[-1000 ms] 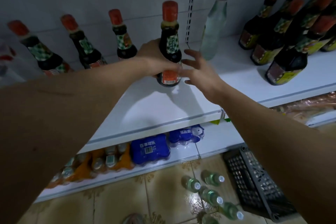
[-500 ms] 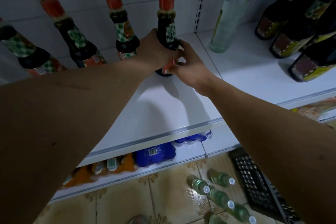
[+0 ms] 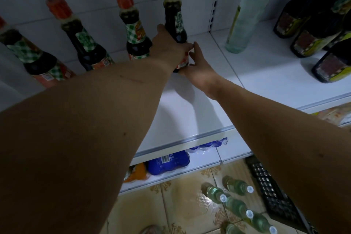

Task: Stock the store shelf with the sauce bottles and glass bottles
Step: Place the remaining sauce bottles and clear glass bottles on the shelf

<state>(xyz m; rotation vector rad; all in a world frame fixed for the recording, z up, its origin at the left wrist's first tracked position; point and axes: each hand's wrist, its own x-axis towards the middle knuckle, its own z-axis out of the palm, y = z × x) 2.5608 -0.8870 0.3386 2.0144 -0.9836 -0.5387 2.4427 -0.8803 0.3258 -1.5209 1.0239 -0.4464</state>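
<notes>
Both arms reach up to the white shelf. The left hand is wrapped around the belly of a dark sauce bottle with a red cap, which stands upright near the back of the shelf, at the right end of a row of three more red-capped sauce bottles. The right hand comes in from the other side, its fingertips pressed against the lower part of the same bottle near its red label, fingers loosely curled rather than closed round it.

Just past the slotted upright on the back wall, a tall clear glass bottle stands alone on the next shelf section. Further right sits a cluster of dark bottles with yellow labels.

On the shelf below lie a blue shrink-wrapped pack and an orange pack beside it. On the tiled floor, several small greenish glass bottles with white caps stand close together, next to a black plastic crate.
</notes>
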